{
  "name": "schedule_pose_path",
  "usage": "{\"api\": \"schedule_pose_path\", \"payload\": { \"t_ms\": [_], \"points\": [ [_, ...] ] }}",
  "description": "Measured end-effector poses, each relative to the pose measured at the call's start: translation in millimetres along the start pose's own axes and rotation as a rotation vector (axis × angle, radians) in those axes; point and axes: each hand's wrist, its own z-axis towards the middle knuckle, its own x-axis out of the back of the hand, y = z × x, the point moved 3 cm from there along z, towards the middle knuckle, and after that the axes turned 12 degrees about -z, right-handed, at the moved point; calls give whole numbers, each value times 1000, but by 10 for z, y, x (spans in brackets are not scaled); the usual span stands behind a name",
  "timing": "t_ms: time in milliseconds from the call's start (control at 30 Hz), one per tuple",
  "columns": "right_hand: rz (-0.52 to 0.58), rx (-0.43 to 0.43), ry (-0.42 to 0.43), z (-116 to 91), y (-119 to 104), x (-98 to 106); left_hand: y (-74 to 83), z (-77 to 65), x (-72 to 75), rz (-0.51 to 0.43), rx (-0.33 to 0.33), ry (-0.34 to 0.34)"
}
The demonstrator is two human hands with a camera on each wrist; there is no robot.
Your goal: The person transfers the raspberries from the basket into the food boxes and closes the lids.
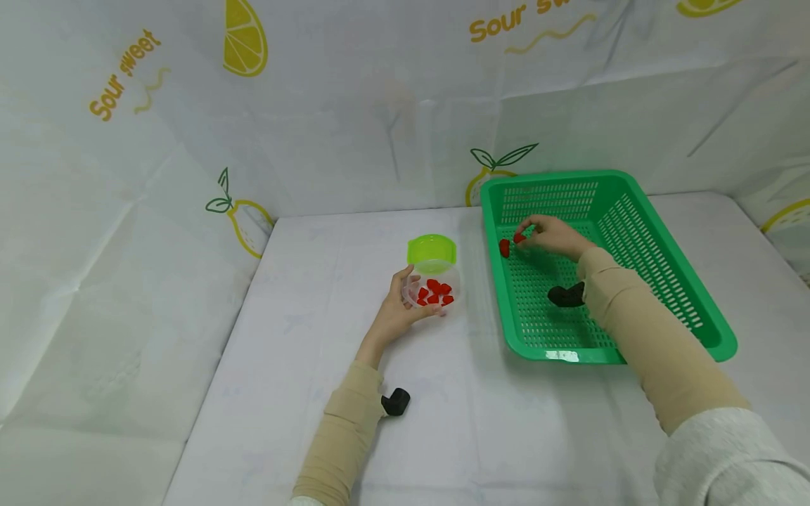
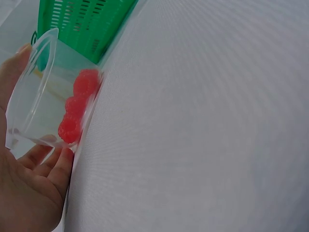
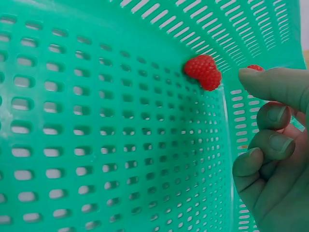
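My left hand [image 1: 394,318] holds a clear plastic cup [image 2: 53,89] from its left side, thumb and fingers curved around it. Several red raspberries [image 1: 434,286] lie at the bottom of the cup, which stands on the white table. Inside the green basket, my right hand [image 1: 552,237] pinches a raspberry [image 1: 519,238] between thumb and fingers; in the right wrist view the thumb hides most of it. More red raspberry [image 3: 203,71] lies close by on the basket floor, near the left wall.
The green slotted basket [image 1: 515,337] takes up the right part of the table [image 1: 304,351]. A lime-green lid [image 1: 432,247] lies just behind the cup. A white cloth [image 1: 354,119] printed with lemons hangs along the back and left.
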Motion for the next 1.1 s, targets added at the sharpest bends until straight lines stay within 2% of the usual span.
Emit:
{"api": "schedule_pose_path", "payload": {
  "t_ms": [167,500,667,1100],
  "points": [
    [40,8,13,-52,-78,54,3,4,2,0,-2,0],
    [190,53,72,-89,-159,179,20,0,11,-2,-7,-3],
    [215,76,84,-115,-195,192,24,2,13,1,-11,-2],
    [325,205,112,-201,-376,201,-8,7,4,-3,-8,0]
  ]
}}
